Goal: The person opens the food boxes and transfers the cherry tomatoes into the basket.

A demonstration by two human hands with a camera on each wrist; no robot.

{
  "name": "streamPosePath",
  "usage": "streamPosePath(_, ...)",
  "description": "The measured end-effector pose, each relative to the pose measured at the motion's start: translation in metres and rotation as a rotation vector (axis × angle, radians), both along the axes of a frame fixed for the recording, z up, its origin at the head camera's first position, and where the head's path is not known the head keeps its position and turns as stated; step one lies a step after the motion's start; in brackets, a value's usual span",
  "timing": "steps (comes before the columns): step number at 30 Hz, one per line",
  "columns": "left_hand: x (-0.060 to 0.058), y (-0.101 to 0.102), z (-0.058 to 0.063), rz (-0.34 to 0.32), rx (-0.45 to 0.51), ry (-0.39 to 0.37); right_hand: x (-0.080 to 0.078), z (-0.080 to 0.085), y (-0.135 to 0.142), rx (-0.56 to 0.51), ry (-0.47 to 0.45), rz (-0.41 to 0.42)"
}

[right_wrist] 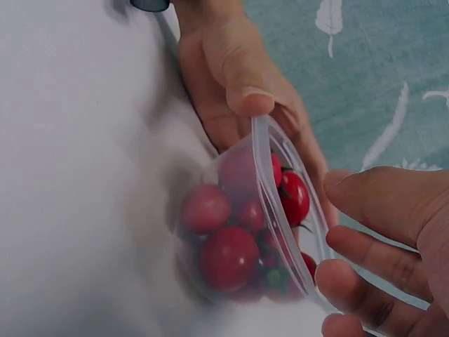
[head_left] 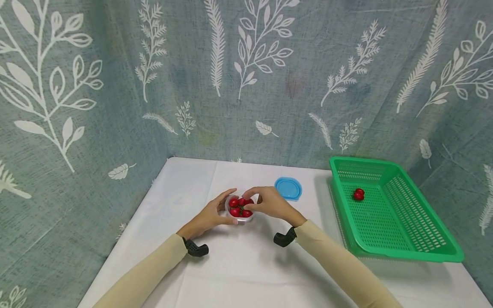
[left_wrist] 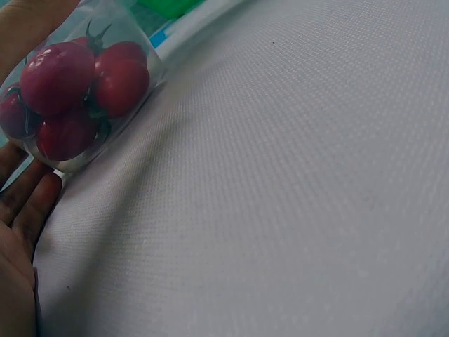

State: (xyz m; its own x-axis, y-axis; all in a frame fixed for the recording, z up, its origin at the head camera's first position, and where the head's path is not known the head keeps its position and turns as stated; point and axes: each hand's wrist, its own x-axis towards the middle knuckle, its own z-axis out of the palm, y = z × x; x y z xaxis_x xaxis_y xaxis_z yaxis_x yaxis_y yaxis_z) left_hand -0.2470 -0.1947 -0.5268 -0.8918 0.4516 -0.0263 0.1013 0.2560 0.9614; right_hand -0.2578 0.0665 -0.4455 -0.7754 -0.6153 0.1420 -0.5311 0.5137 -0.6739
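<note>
A small clear plastic tub (head_left: 241, 220) full of red cherry tomatoes (head_left: 235, 211) is on the white table, left of centre. My left hand (head_left: 208, 217) grips the tub from its left side, with the thumb (right_wrist: 250, 102) on the rim in the right wrist view. Over the tub's right side is my right hand (head_left: 271, 204). Its thumb and fingers are bent loosely at the rim and the top tomatoes; no tomato shows between them in the right wrist view. Through the tub wall, several tomatoes (left_wrist: 57, 78) with green stems appear in the left wrist view.
A blue plastic lid (head_left: 288, 188) lies behind my right hand. To the right stands a green slotted basket (head_left: 400, 253) with a couple of red tomatoes (head_left: 358, 194) in it. Leaf-patterned cloth (head_left: 239, 119) hangs behind and beside the white-covered table (head_left: 227, 273).
</note>
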Motion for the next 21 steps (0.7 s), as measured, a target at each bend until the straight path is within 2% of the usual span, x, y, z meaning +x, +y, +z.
streamPosePath(9,0.001,-0.001,0.001,-0.006,-0.002,-0.006,-0.001,-0.005,-0.016,0.007,-0.030,0.019)
streamPosePath(21,0.002,0.000,0.003,-0.011,0.028,-0.010,-0.002,-0.007,-0.029,0.082,0.025,0.015)
